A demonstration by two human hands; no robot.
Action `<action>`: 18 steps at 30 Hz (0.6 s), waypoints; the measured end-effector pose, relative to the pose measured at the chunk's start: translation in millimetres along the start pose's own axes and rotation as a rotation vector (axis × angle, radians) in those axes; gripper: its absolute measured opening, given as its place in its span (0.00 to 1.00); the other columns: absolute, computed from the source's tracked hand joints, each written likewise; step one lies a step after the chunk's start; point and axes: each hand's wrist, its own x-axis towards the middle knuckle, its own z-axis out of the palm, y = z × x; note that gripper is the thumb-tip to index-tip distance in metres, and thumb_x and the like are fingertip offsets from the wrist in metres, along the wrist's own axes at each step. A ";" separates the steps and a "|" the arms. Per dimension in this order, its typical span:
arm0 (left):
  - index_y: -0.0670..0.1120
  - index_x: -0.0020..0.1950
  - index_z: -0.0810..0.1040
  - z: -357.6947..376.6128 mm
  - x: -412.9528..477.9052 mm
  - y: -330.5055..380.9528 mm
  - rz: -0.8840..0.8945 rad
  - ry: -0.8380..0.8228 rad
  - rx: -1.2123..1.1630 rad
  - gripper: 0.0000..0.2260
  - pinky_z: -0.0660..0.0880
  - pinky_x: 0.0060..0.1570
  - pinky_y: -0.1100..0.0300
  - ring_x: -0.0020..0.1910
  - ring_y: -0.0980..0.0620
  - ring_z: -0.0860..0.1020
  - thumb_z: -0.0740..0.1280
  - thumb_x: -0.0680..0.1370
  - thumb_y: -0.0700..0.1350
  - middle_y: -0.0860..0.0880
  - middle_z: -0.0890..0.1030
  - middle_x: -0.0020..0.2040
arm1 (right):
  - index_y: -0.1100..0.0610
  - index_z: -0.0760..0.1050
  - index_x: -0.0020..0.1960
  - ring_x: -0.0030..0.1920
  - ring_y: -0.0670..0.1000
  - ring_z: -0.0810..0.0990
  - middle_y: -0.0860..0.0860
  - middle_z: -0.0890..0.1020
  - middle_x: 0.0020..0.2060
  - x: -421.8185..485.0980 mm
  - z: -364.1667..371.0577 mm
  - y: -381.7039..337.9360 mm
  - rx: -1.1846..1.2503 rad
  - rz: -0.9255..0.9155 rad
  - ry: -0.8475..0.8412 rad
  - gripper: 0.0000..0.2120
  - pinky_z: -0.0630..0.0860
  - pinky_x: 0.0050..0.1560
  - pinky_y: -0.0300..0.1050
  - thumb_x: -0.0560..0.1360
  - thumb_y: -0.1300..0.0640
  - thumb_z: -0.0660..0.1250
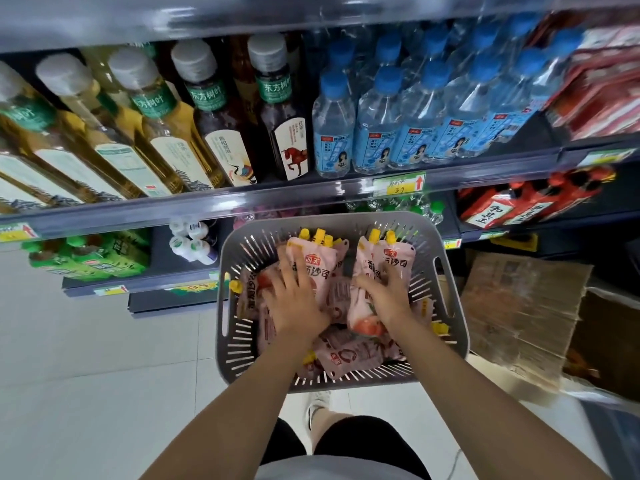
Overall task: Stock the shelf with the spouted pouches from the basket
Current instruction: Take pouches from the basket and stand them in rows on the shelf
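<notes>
Because each hand, left hand (294, 292) and right hand (384, 289), clutches several slick spouted pouches (363, 351) inside the grey basket (450, 306), one could slide free while lifting toward the shelf (242, 206).

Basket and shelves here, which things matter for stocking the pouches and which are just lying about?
Part of the job:
- pink pouches with yellow spouts
- grey basket holding them
- left hand and right hand, each on pouches
- shelf

Just lying about:
- tea bottles
- water bottles
- green bottle pack
- flattened cardboard
- red packets
</notes>
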 end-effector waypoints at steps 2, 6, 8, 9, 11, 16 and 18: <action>0.50 0.73 0.27 -1.6 2.1 -5.7 -0.005 -0.014 -0.036 0.58 0.69 0.59 0.43 0.70 0.36 0.59 0.71 0.66 0.64 0.43 0.37 0.76 | 0.55 0.63 0.72 0.55 0.57 0.79 0.56 0.75 0.63 -0.6 -2.2 0.0 0.118 0.049 -0.023 0.36 0.78 0.50 0.50 0.68 0.56 0.72; 0.56 0.74 0.33 -13.3 2.9 -17.3 0.016 -0.049 -0.163 0.57 0.72 0.57 0.44 0.67 0.37 0.62 0.73 0.62 0.63 0.44 0.50 0.74 | 0.57 0.73 0.58 0.37 0.55 0.81 0.58 0.80 0.44 -4.6 -5.9 -12.3 0.268 0.134 -0.094 0.19 0.75 0.37 0.44 0.69 0.59 0.70; 0.57 0.75 0.37 -23.8 0.5 -21.7 0.067 -0.021 -0.186 0.56 0.72 0.55 0.46 0.65 0.39 0.63 0.73 0.60 0.64 0.45 0.55 0.71 | 0.59 0.74 0.49 0.31 0.56 0.78 0.57 0.78 0.35 -7.4 -8.0 -20.3 0.312 0.185 -0.140 0.10 0.75 0.36 0.44 0.69 0.58 0.68; 0.58 0.75 0.39 -30.2 -1.2 -23.6 0.089 0.003 -0.197 0.55 0.72 0.54 0.46 0.64 0.39 0.64 0.72 0.59 0.65 0.46 0.56 0.69 | 0.59 0.73 0.48 0.30 0.56 0.78 0.57 0.77 0.34 -8.7 -9.0 -24.1 0.313 0.198 -0.155 0.09 0.74 0.36 0.44 0.69 0.58 0.68; 0.58 0.75 0.40 -45.4 -5.0 -28.8 0.104 0.052 -0.225 0.54 0.71 0.55 0.47 0.63 0.40 0.64 0.71 0.59 0.66 0.46 0.58 0.67 | 0.60 0.73 0.50 0.31 0.56 0.78 0.58 0.78 0.35 -12.7 -10.1 -31.4 0.282 0.176 -0.157 0.11 0.75 0.38 0.46 0.69 0.58 0.67; 0.56 0.75 0.42 -97.4 -16.0 -53.0 0.141 0.224 -0.281 0.55 0.69 0.58 0.47 0.62 0.40 0.62 0.69 0.56 0.66 0.45 0.61 0.67 | 0.52 0.69 0.65 0.50 0.56 0.80 0.55 0.79 0.53 -32.8 -6.0 -55.8 0.033 -0.015 -0.107 0.27 0.76 0.52 0.51 0.68 0.58 0.71; 0.56 0.76 0.44 -120.6 -22.5 -68.6 0.174 0.305 -0.285 0.54 0.70 0.56 0.48 0.61 0.40 0.63 0.68 0.56 0.66 0.45 0.62 0.66 | 0.51 0.63 0.72 0.59 0.53 0.75 0.52 0.74 0.62 -49.4 7.7 -66.8 -0.081 -0.143 -0.066 0.37 0.73 0.57 0.49 0.66 0.57 0.73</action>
